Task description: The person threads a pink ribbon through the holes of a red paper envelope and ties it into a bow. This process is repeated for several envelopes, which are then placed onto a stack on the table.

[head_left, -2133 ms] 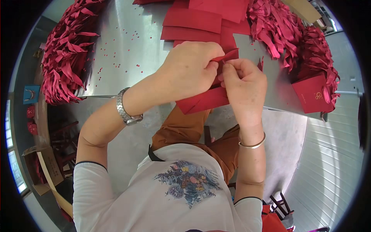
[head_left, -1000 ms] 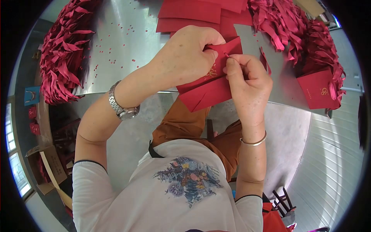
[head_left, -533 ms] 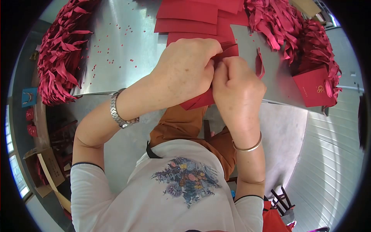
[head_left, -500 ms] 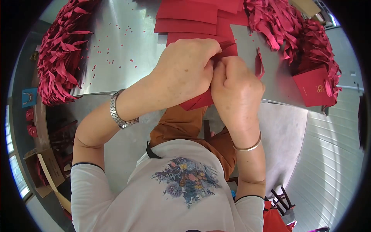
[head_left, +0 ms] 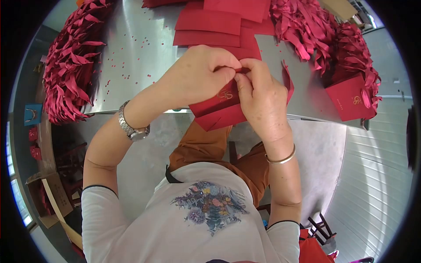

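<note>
A red paper gift bag with a gold logo juts over the front edge of the metal table, its folded base towards my body. My left hand is closed in a pinch at the bag's upper edge. Close against it, my right hand pinches the same edge from the right. The fingertips of both hands nearly meet, and whatever lies exactly between them is too small to make out. Just right of my right hand, a red ribbon strip stands up, partly covered by the hand.
Flat red paper bags lie overlapped beyond my hands. Finished bags with ribbons line the left side, and more ribbons crowd the right. A red bag with a gold logo stands at the right corner. Red paper dots dot the metal table.
The held bag has turned so its gold logo shows. Both hands have changed their pinch at its edge, with the left thumb now visible. The view has shifted slightly.
</note>
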Tool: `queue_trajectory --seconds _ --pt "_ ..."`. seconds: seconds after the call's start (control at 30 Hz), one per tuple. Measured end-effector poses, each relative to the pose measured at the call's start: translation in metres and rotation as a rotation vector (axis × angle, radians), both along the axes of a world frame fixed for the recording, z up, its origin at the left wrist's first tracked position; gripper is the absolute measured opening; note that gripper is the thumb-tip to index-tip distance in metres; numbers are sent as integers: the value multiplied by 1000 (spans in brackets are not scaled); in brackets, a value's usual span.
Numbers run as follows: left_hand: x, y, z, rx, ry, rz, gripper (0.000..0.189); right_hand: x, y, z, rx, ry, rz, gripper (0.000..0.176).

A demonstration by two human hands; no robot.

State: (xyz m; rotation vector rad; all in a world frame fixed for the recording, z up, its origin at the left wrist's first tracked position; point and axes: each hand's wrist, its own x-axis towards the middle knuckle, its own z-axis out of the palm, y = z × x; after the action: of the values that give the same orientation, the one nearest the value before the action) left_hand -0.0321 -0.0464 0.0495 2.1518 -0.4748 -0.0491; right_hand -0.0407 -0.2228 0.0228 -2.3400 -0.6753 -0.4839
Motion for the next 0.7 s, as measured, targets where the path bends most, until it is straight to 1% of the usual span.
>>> queue_trajectory --seconds 0.07,0.1,0.13,0.2,0.23,0.27,0.3,0.33,0.43,0.47,0.5,0.53,0.57,0.6,0.63,0.67,0.7 --pt "9 5 1 -112 155 -9 16 -1 -1 -3 35 9 -6 22" --pt "15 6 0 -119 174 -23 16 -2 -2 -4 52 27 -4 22" --pt "20 7 0 -120 169 -17 16 -2 -2 -5 70 44 -1 22" --pt "28 7 0 -23 117 -222 17 -2 -4 -7 96 53 25 22" --pt "31 7 0 -24 112 -218 17 -2 -4 -7 121 64 44 22" --pt "33 7 -1 32 74 -273 15 -3 -5 -6 120 59 48 22" --pt "34 7 -2 89 35 -329 14 -4 -6 -5 138 125 45 23" --pt "34 7 -1 90 30 -328 14 -4 -6 -4 156 191 40 25" --pt "36 8 -6 125 2 -286 11 -4 -5 2 149 174 36 25" --pt "42 13 -13 152 -228 -285 10 -3 -6 1 150 172 36 25" --pt "44 17 -14 178 -458 -283 9 -1 -10 -1 114 231 -13 25" --pt "45 26 -11 131 -264 -190 9 0 -14 -3 77 290 -61 26" --pt "45 35 -13 137 -247 -77 8 1 -18 -3 73 347 -73 25" --pt "44 40 -10 144 -227 34 8 2 -20 -4 74 346 -74 25" --pt "40 42 -2 105 17 190 11 2 -20 -5 91 346 -54 25" --pt "41 43 -4 108 17 189 11 2 -20 -7 109 346 -34 25" --pt "42 46 -9 109 -18 248 13 2 -18 -6 112 346 -35 25"
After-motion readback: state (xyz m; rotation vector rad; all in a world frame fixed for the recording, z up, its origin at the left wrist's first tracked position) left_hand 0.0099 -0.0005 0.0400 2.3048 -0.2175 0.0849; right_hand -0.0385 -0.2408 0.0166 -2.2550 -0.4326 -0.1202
